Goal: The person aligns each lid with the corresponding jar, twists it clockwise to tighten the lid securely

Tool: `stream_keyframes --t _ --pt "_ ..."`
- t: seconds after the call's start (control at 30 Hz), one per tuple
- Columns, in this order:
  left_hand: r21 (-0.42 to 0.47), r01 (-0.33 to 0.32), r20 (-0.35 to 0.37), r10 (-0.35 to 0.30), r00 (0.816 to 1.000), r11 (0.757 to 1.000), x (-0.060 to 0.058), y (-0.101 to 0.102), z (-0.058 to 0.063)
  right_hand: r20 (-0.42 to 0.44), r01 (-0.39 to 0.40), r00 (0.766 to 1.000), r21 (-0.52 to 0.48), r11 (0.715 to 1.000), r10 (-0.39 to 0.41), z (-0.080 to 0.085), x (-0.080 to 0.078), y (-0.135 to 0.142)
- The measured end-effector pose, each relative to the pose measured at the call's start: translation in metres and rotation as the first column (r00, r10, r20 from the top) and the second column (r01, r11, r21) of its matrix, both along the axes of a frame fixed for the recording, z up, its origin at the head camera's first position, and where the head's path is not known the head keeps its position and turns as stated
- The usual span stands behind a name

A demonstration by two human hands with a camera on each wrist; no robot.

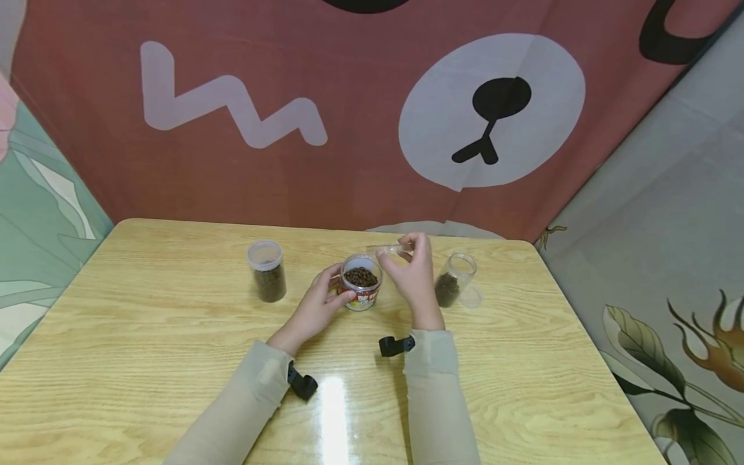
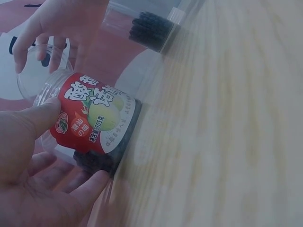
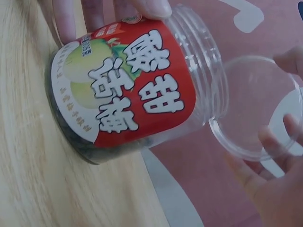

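Observation:
A clear plastic jar [image 1: 360, 298] with a red label stands uncapped on the table, dark brown pellets [image 1: 360, 277] inside it. Around its left side, my left hand [image 1: 320, 296] grips the jar with the thumb at the front; the left wrist view shows the thumb near the threaded neck and fingers low by the base. My right hand [image 1: 411, 273] pinches a clear round lid [image 3: 246, 109] by its edge. The lid is tilted beside the jar's mouth, close to the rim in the right wrist view.
A lidded clear jar [image 1: 268, 274] of brown contents stands to the left. On the right is an open jar [image 1: 456, 280] partly filled with dark pieces, a clear lid [image 1: 471, 297] lying beside it. The wooden table [image 1: 145, 336] meets a red printed cloth [image 1: 279, 174] behind.

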State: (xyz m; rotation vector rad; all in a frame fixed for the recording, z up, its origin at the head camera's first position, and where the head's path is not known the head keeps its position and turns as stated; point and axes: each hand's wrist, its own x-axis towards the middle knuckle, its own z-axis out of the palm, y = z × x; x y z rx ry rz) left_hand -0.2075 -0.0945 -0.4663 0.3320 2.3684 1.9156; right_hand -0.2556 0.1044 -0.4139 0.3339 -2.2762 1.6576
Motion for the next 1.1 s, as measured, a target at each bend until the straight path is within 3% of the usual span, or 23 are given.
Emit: stream_keyframes --t 0.23,0.4,0.6,0.77,1.1 --pt "0.017 0.012 0.002 -0.012 1.0 1.0 0.0 -0.002 0.0 0.001 -0.086 0.996 0.079 0.993 0.086 -0.003 0.0 0.001" --pt "-0.009 0.021 -0.038 -0.022 0.999 1.0 0.0 -0.004 -0.001 -0.005 -0.153 0.988 0.071 0.986 0.154 -0.001 0.003 -0.001" --pt "-0.009 0.026 0.007 -0.026 1.0 1.0 -0.001 -0.005 0.001 0.034 -0.238 0.971 0.073 0.968 0.237 -0.006 0.0 -0.001" --pt "-0.002 0.031 0.004 -0.031 0.999 1.0 -0.002 -0.005 -0.001 0.059 -0.304 0.952 0.075 0.95 0.3 -0.009 -0.001 -0.001" --pt "-0.007 0.05 0.011 -0.05 0.999 0.999 -0.002 -0.006 0.001 0.07 -0.344 0.938 0.061 0.937 0.34 -0.015 -0.002 0.005"
